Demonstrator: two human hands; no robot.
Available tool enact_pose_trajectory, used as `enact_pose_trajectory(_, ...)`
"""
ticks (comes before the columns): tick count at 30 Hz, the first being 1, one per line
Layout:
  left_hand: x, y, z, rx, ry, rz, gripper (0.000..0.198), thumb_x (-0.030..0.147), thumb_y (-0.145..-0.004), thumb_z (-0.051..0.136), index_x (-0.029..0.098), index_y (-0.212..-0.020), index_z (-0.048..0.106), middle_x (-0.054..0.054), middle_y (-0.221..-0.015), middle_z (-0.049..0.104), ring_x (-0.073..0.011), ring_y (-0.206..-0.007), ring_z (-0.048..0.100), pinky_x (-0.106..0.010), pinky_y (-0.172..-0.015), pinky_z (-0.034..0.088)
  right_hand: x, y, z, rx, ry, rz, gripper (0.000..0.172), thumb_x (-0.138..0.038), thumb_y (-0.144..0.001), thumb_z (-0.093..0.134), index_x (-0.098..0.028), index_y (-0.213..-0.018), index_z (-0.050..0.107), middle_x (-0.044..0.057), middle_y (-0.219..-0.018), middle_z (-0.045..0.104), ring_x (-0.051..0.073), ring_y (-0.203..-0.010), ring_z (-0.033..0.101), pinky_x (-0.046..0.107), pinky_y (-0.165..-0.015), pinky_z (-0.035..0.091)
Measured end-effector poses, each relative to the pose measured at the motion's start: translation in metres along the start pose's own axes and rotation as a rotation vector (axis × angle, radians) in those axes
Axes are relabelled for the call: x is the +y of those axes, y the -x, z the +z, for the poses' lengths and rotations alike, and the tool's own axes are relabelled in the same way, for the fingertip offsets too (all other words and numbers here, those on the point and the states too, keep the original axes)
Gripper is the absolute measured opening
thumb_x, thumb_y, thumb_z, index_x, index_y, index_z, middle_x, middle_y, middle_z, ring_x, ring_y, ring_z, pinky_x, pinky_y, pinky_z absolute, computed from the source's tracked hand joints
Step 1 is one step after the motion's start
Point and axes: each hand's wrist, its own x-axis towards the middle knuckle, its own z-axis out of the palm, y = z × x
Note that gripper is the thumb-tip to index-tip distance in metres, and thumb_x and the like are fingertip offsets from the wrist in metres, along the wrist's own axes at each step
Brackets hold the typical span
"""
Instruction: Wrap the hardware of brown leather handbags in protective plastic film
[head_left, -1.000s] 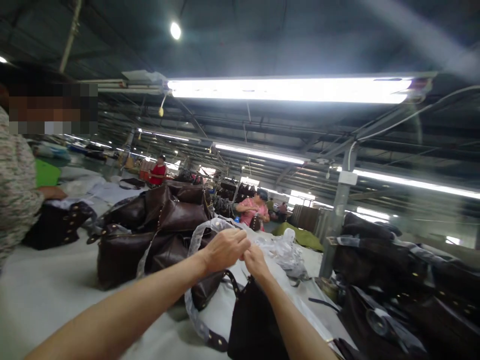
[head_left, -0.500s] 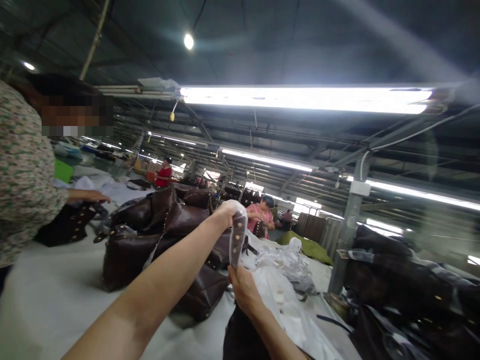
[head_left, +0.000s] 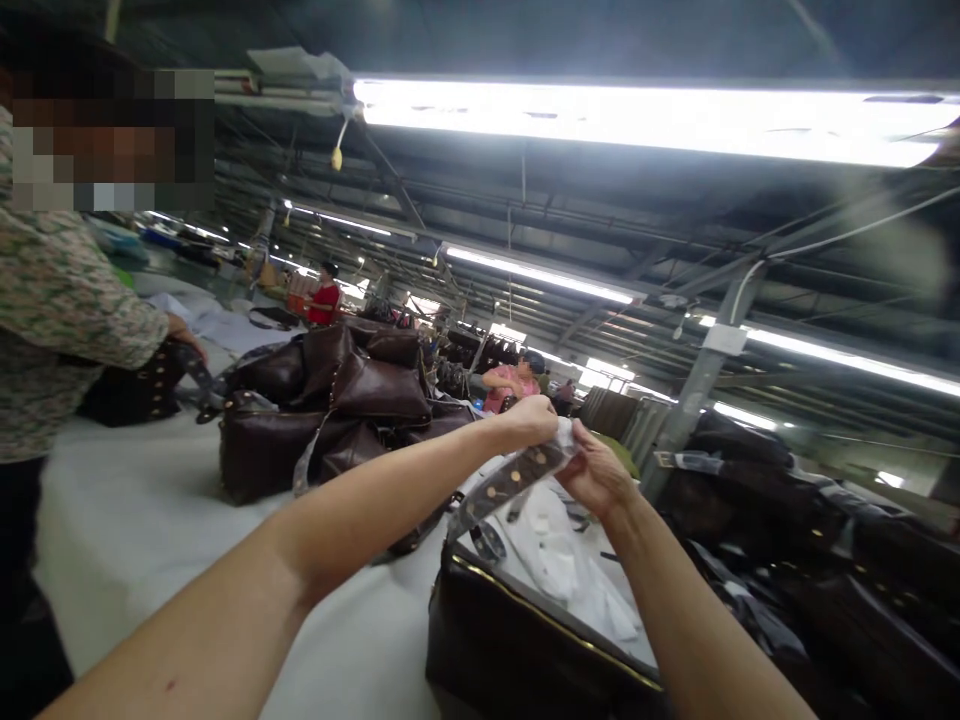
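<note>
Far left on my feed, a co-worker's sleeve in floral cloth [head_left: 90,315] reaches in, that person's hand [head_left: 185,335] at a dark bag with gold studs [head_left: 135,388]. Moving right across the pale, sheet-like surface [head_left: 165,520], there's a heap of dark brown leather bags [head_left: 382,390], glossy, one piled on another.

Now the centre! My left hand [head_left: 534,422] is clenched at the upper end of a dark, studded strap wrapped in clear plastic [head_left: 510,482]; its fingertips are hidden from me. That strap slopes down left to the corner of a dark brown leather bag with a gold zip [head_left: 525,640], in front of me at the lower edge of view. And here's my right hand [head_left: 602,478], thumb and fingers pinching the same end, so the two are nearly together.

My call: a light pinch, one hand steadying the strap while the other works the film, with no hard tug on that bag corner. Studs could snag the plastic, so go gently there.

Right of that, crumpled whitish plastic [head_left: 592,585], then a dark stack of bags [head_left: 855,610].
</note>
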Motion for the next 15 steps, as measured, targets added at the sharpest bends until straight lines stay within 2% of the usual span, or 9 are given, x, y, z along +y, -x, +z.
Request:
enact_pose_trajectory(3,-0.022,0.032,-0.021,-0.123,0.094,-0.060,0.029,0.041,-0.078,0.063,0.012,-0.076,0.063,-0.005,-0.070,0.065,-0.0164,-0.064,0.061,-0.027,-0.060,0.046,-0.001,-0.020,-0.002,0.128,-0.010,0.033,0.029,-0.014,-0.095,0.032,-0.015,-0.094,0.061,0.004,-0.068,0.070,0.015,-0.057,0.066,0.026,-0.051,0.056)
enact_pose_trajectory(5,-0.045,0.057,-0.036,-0.235,0.166,-0.126,0.045,0.057,-0.074,0.062,0.012,-0.080,0.062,-0.009,-0.073,0.067,-0.0202,-0.065,0.063,-0.030,-0.058,0.046,-0.001,-0.029,-0.004,0.147,-0.021,0.025,0.030,-0.014,-0.096,0.030,-0.014,-0.098,0.060,0.006,-0.072,0.071,0.016,-0.061,0.068,0.028,-0.053,0.058)
enact_pose_trajectory(7,-0.072,0.080,-0.046,-0.267,0.295,-0.159,0.052,0.061,-0.064,0.071,0.013,-0.081,0.061,-0.007,-0.070,0.065,-0.0183,-0.062,0.061,-0.030,-0.060,0.046,-0.002,-0.036,-0.008,0.168,-0.036,0.009,0.032,-0.018,-0.097,0.028,-0.014,-0.099,0.059,0.006,-0.073,0.070,0.017,-0.062,0.068,0.030,-0.056,0.059)
enact_pose_trajectory(10,-0.109,0.108,-0.053,-0.230,0.363,-0.095,0.046,0.054,-0.064,0.075,0.014,-0.086,0.063,-0.004,-0.074,0.065,-0.0138,-0.064,0.057,-0.026,-0.064,0.042,-0.009,-0.045,-0.014,0.205,-0.059,-0.028,0.039,-0.024,-0.100,0.020,-0.017,-0.099,0.058,0.003,-0.071,0.068,0.015,-0.059,0.066,0.031,-0.057,0.059)
enact_pose_trajectory(13,-0.139,0.127,-0.048,-0.278,0.356,0.021,0.033,0.039,-0.070,0.073,0.015,-0.093,0.068,-0.006,-0.091,0.067,-0.0164,-0.084,0.057,-0.027,-0.079,0.040,-0.018,-0.055,-0.019,0.242,-0.080,-0.081,0.043,-0.028,-0.101,0.015,-0.018,-0.098,0.056,0.001,-0.071,0.067,0.013,-0.055,0.064,0.030,-0.057,0.058)
enact_pose_trajectory(15,-0.158,0.136,-0.042,-0.260,0.409,0.072,0.030,0.034,-0.072,0.072,0.016,-0.096,0.070,-0.006,-0.098,0.067,-0.0189,-0.095,0.055,-0.029,-0.089,0.037,-0.022,-0.059,-0.021,0.259,-0.088,-0.115,0.043,-0.032,-0.101,0.015,-0.019,-0.098,0.056,0.001,-0.072,0.067,0.012,-0.054,0.063,0.030,-0.059,0.058)
